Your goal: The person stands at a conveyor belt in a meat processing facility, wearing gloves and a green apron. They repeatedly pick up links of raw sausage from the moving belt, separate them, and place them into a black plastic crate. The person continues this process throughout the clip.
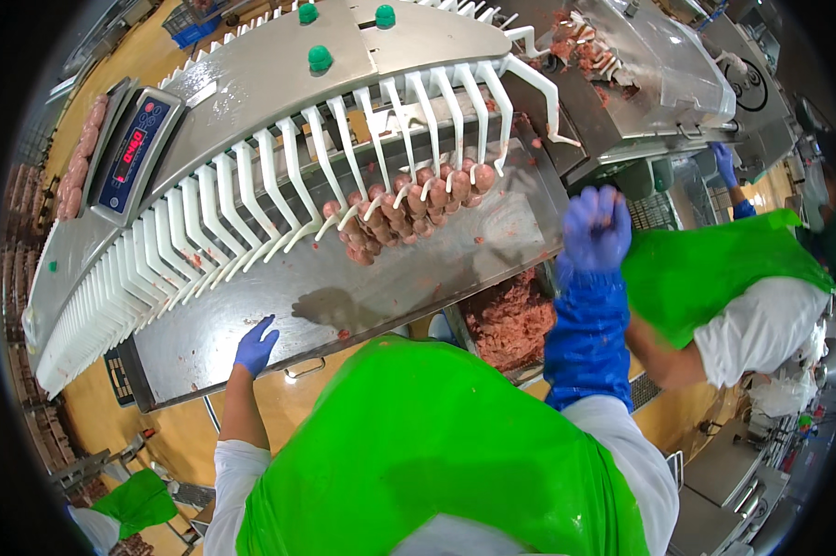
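Note:
My left hand [257, 346], in a blue glove, rests at the near edge of a long metal tray [418, 287], fingers stretched and apart, holding nothing. Raised beyond the tray's right end is my right hand [596, 227], also blue-gloved with a blue sleeve cover. Its fingers are curled in; what they hold, if anything, is hidden. Above the tray, linked sausages [408, 208] hang in loops from several white hooks [427, 120] of a curved rack. Further left, the white hooks [172, 241] carry no sausages. Small meat scraps dot the tray.
A digital scale [138, 153] stands at the left on the metal rack top, sausages [82, 157] beside it. Ground meat [510, 320] fills a container below the tray's right end. A co-worker in a green apron [714, 269] stands close on my right, near a metal machine [668, 83].

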### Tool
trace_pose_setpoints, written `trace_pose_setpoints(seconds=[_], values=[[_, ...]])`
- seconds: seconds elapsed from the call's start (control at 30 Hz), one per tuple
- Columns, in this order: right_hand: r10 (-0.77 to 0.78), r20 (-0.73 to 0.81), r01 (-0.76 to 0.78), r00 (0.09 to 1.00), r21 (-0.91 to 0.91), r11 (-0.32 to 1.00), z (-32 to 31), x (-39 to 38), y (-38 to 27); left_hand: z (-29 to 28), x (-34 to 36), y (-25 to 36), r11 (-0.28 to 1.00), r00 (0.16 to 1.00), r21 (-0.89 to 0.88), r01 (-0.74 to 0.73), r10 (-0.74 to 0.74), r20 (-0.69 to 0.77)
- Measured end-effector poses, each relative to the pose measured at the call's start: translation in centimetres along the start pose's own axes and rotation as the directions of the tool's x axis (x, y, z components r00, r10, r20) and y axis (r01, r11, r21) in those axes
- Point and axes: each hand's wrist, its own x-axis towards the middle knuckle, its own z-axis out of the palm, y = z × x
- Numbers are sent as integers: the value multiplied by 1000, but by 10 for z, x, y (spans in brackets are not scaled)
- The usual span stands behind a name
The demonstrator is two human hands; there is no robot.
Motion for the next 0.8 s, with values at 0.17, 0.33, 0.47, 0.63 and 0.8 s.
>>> trace_pose_setpoints(seconds=[0.17, 0.33, 0.47, 0.63, 0.8], values=[[172, -47, -178, 984, -230, 957, -39, -132, -10, -20, 10, 8, 996, 998, 90, -5, 0, 58], [-49, -958, -951, 282, -273, -142, -184, -250, 53, -36, 51, 29, 978, 980, 103, -181, 170, 103], [27, -979, -907, 202, -177, 383, -263, -344, 80, -45, 69, 94, 932, 953, 237, -274, 229, 200], [47, -983, -975, 180, -172, 143, -240, -357, 84, -29, 70, 65, 943, 954, 237, -234, 176, 241], [-40, -991, -983, 130, -134, 126, -218, -349, 79, -11, 53, -12, 935, 970, 307, -177, 113, 216]])
